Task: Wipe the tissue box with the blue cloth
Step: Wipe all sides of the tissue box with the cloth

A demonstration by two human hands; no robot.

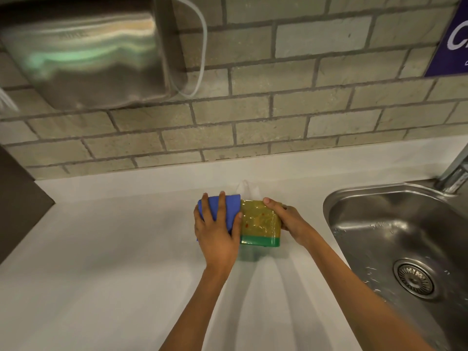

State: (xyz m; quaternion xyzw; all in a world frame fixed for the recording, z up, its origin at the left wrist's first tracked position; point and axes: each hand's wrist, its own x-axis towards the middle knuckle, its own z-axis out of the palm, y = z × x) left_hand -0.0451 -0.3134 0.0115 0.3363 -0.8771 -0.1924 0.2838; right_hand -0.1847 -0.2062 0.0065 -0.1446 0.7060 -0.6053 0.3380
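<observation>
Two bare forearms reach up from the bottom edge over a white counter [101, 262]. The left hand [217, 234] lies flat with fingers spread, pressing the blue cloth [228, 206] onto the left part of the tissue box [260, 224]; the palm and fingers cover much of the cloth, and its thumb sits against the box's top face. It presses rather than pinches, so the hand is open over the cloth. The right hand [288, 219] curls around the box's right end, thumb on the top rear corner, the other fingers hidden behind the box, holding it firmly.

The box stands on the counter near the middle, left of the sink [359, 198] and well apart from it. Its upper part is yellow-green with small red marks under a glossy wrap; a green band runs along the near bottom edge. A white tissue [247, 190] sticks out just behind it.

The steel sink holds water drops and a round drain [415, 277]. A tap [455, 171] rises at its far right. Beyond, a brick-tiled wall [291, 110] carries a blurred steel dispenser [88, 54] at upper left with a pale cable [202, 46] looping beside it, and a purple sign [453, 39] at the upper right.
</observation>
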